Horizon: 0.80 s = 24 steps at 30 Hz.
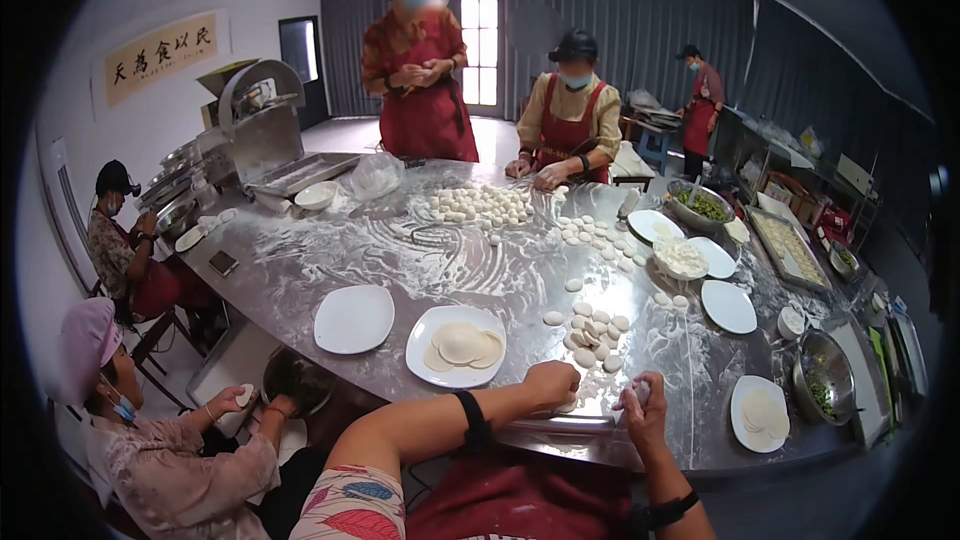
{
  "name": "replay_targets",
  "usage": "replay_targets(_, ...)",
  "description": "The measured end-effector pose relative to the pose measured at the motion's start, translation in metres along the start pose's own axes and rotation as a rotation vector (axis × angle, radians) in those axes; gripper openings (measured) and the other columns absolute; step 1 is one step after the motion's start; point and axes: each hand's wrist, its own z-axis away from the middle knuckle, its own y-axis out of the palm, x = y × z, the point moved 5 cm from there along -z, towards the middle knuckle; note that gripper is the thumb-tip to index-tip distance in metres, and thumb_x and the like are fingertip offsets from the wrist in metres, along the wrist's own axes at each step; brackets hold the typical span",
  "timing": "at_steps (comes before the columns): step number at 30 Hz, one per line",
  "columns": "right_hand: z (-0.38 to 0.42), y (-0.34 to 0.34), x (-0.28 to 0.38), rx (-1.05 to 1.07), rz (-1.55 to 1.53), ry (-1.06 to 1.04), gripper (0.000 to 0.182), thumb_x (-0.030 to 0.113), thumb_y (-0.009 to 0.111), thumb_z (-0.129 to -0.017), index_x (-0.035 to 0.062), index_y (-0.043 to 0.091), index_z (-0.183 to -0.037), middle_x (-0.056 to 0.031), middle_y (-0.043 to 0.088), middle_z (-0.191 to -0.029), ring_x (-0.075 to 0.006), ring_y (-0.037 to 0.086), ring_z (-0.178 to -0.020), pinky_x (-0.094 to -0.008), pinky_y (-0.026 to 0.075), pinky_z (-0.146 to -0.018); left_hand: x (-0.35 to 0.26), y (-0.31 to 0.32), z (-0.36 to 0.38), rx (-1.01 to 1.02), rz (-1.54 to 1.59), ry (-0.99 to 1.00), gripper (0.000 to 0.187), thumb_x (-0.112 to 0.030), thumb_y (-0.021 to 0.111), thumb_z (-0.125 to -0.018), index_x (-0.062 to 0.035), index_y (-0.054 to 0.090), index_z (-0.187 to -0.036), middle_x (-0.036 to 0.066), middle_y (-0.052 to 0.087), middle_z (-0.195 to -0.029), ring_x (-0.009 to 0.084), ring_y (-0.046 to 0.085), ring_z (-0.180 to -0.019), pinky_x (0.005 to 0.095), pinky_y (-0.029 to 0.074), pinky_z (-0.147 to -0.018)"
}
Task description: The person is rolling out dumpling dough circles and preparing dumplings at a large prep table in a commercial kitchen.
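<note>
At the near edge of the steel table (482, 285), my left hand (553, 385) is closed, knuckles up, with a pale dough round (568, 405) showing partly beneath it. To its right my right hand (643, 408) is wrapped round a pale rod-like thing, apparently a rolling pin, mostly hidden by the fingers. Just beyond both hands lies a loose pile of small flattened dough pieces (594, 332). Thin round wrappers (462, 344) overlap on a white square plate (425, 361) to the left. More wrappers (765, 413) lie on a plate (745, 437) at the right.
A white plate (353, 320) stands at the left. Many dough pieces (482, 206) sit on flour farther back. Steel bowls of green filling (820, 398) stand at the right, near a tray of dumplings (787, 248). People (425, 90) work round the table; one (185, 460) sits close on my left.
</note>
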Motion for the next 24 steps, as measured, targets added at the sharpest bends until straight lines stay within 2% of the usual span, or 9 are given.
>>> replay_targets(4,-0.002,0.001,0.022,-0.04,0.149,0.018,0.02,0.0,0.054,-0.083,0.0062,0.044,-0.1,-0.0031,0.052,-0.058,-0.0103,0.054,-0.05,-0.0252,0.044,-0.047,0.006,0.003,0.006,0.027,-0.01,0.005,0.018,-0.017,0.065,-0.072,-0.0063,0.064,-0.086,0.014,0.064,-0.086,0.0316,0.061,-0.085,0.0414,0.047,-0.072)
replay_targets(5,0.002,0.0,0.017,-0.052,0.134,-0.016,0.021,0.0,0.054,-0.083,0.0066,0.044,-0.1,-0.0029,0.052,-0.057,-0.0106,0.054,-0.049,-0.0255,0.044,-0.046,0.009,0.003,0.01,0.044,0.014,0.016,0.023,-0.019,0.062,-0.074,-0.0066,0.063,-0.094,0.015,0.064,-0.087,0.0311,0.061,-0.085,0.0403,0.046,-0.073)
replay_targets(8,0.016,-0.006,0.004,-0.108,0.135,-0.099,0.021,0.001,0.056,-0.082,0.0083,0.045,-0.099,-0.0022,0.052,-0.054,-0.0109,0.054,-0.047,-0.0265,0.042,-0.043,0.023,0.012,0.006,0.043,0.083,0.028,0.022,-0.019,0.061,-0.075,-0.0057,0.063,-0.092,0.015,0.064,-0.087,0.0308,0.061,-0.085,0.0405,0.046,-0.073)
replay_targets(13,-0.02,0.005,0.002,-0.13,0.268,-0.037,0.019,0.005,0.059,-0.083,0.0075,0.045,-0.095,-0.0028,0.05,-0.053,-0.0095,0.052,-0.046,-0.0276,0.04,-0.042,0.004,0.009,0.0,0.079,-0.001,-0.022,0.02,-0.022,0.06,-0.074,-0.0091,0.066,-0.088,0.012,0.065,-0.087,0.0294,0.061,-0.087,0.0395,0.047,-0.073)
replay_targets(16,-0.013,0.003,0.006,-0.089,0.243,-0.035,0.021,0.006,0.06,-0.083,0.0072,0.045,-0.096,-0.0033,0.051,-0.053,-0.0106,0.052,-0.045,-0.0271,0.04,-0.042,0.0,0.019,-0.009,0.189,0.044,0.085,0.02,-0.023,0.062,-0.073,-0.0093,0.066,-0.088,0.011,0.065,-0.086,0.0289,0.062,-0.086,0.039,0.048,-0.074)
replay_targets(19,0.016,-0.006,0.014,-0.132,0.3,-0.052,0.022,0.006,0.061,-0.082,0.0074,0.045,-0.096,-0.0022,0.051,-0.053,-0.0094,0.052,-0.045,-0.0262,0.04,-0.043,0.006,0.021,-0.007,0.185,-0.031,0.141,0.019,-0.022,0.063,-0.075,-0.0079,0.066,-0.088,0.012,0.066,-0.083,0.0293,0.063,-0.079,0.0383,0.047,-0.07)
replay_targets(20,0.023,-0.007,0.019,-0.127,0.288,-0.054,0.022,0.006,0.06,-0.081,0.0069,0.045,-0.097,-0.006,0.052,-0.055,-0.0152,0.056,-0.046,-0.0299,0.042,-0.044,0.013,0.021,-0.008,0.118,-0.013,0.084,0.019,-0.021,0.064,-0.075,-0.0065,0.065,-0.088,0.012,0.066,-0.082,0.0294,0.063,-0.078,0.0383,0.047,-0.07)
replay_targets(23,0.01,-0.005,0.011,-0.158,0.392,-0.118,0.022,0.005,0.059,-0.081,0.0058,0.045,-0.098,-0.0104,0.054,-0.058,-0.0224,0.058,-0.049,-0.0344,0.044,-0.046,0.017,0.017,-0.002,0.087,0.153,0.09,0.018,-0.019,0.064,-0.075,-0.0046,0.064,-0.086,0.014,0.065,-0.08,0.0302,0.063,-0.077,0.039,0.047,-0.069)
replay_targets(24,-0.001,-0.003,0.005,-0.155,0.442,-0.107,0.022,0.005,0.058,-0.081,0.0054,0.045,-0.099,-0.0156,0.055,-0.063,-0.0319,0.06,-0.055,-0.0389,0.045,-0.049,0.009,0.01,0.002,0.084,0.133,0.097,0.018,-0.018,0.065,-0.074,-0.0034,0.063,-0.085,0.015,0.065,-0.079,0.0292,0.062,-0.075,0.0384,0.047,-0.069)
